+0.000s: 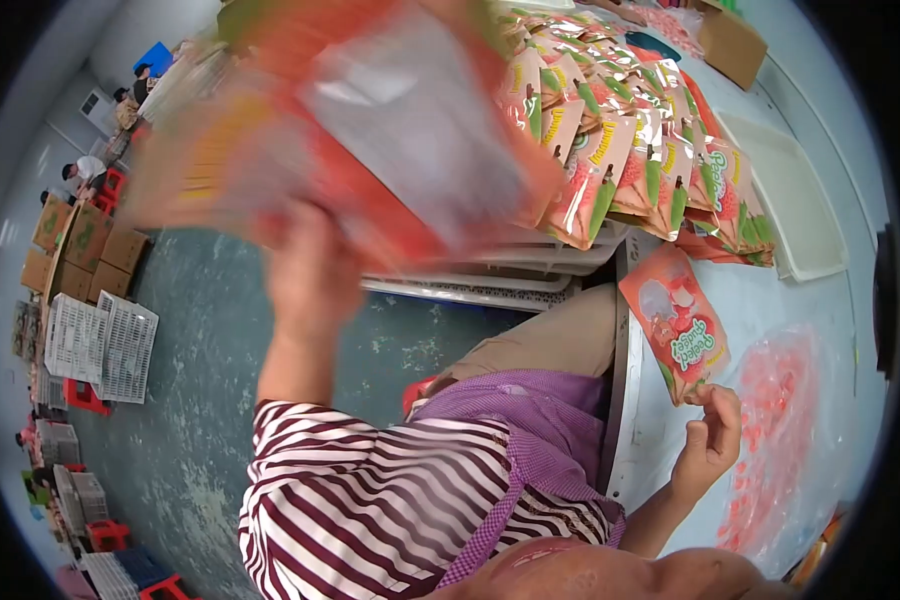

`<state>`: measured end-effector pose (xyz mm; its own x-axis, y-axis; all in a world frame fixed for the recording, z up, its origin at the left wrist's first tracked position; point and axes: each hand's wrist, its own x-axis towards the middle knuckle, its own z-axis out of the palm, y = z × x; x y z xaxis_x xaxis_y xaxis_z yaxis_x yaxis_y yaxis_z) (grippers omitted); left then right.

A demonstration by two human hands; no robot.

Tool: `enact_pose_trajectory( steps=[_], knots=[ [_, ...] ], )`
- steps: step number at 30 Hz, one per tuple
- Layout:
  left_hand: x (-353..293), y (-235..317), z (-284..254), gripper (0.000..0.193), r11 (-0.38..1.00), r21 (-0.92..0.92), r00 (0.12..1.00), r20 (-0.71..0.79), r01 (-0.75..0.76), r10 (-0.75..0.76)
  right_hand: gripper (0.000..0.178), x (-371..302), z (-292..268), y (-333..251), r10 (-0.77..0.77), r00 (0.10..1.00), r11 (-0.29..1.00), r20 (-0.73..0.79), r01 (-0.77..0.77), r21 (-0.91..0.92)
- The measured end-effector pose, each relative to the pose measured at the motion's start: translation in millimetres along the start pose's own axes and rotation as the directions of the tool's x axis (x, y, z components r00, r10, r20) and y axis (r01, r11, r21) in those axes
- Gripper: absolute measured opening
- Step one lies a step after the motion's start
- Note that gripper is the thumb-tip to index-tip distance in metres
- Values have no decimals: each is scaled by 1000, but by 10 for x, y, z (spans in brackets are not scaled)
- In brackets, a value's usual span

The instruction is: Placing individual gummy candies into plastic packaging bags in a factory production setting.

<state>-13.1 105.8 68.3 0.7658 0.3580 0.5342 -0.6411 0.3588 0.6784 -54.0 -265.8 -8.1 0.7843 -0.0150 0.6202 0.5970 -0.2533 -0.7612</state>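
Observation:
My left hand (pixel 315 255) is raised and closed on the edge of some flat packaging pouches (pixel 415 125). Motion smears them into red, tan and clear silvery patches, and how many there are I cannot make out. Low on the right, my right hand (pixel 712 440) has its fingers curled, with the fingertips at the lower corner of a single red-pink candy pouch (pixel 678 318). That pouch lies on the pale blue tabletop (pixel 660 465), printed with a cartoon picture. Beside the right hand rests a clear plastic bag (pixel 778 440) of small pink-red pieces.
A large heap of pouches (pixel 635 130) covers the far table. Right of it stands a white tray (pixel 785 190), with a cardboard box (pixel 732 45) beyond. White crates (pixel 100 340) and cartons (pixel 88 240) line the floor at left, where other people (pixel 88 172) sit.

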Motion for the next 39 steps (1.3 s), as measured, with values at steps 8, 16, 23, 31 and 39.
enact_pose_trajectory(
  steps=[8,16,23,31,39],
  knots=[
    [1735,-189,-927,43,440,860,948,138,-259,288,30,14,1,-59,38,999,998,20,-37,-53],
    [2129,-1037,-2217,45,590,755,805,145,285,-575,19,59,-135,6,48,988,950,-144,-90,-299],
    [1685,-488,-1286,54,524,839,989,129,-145,67,36,119,-537,888,342,845,765,-411,-504,-401],
    [-221,-794,251,57,994,82,354,930,76,-104,89,-198,-579,1234,461,855,339,-238,-417,-843],
    [-896,-2652,1123,53,588,418,81,855,-693,-513,96,-158,-604,1213,499,827,388,-258,-480,-787]
  ],
)
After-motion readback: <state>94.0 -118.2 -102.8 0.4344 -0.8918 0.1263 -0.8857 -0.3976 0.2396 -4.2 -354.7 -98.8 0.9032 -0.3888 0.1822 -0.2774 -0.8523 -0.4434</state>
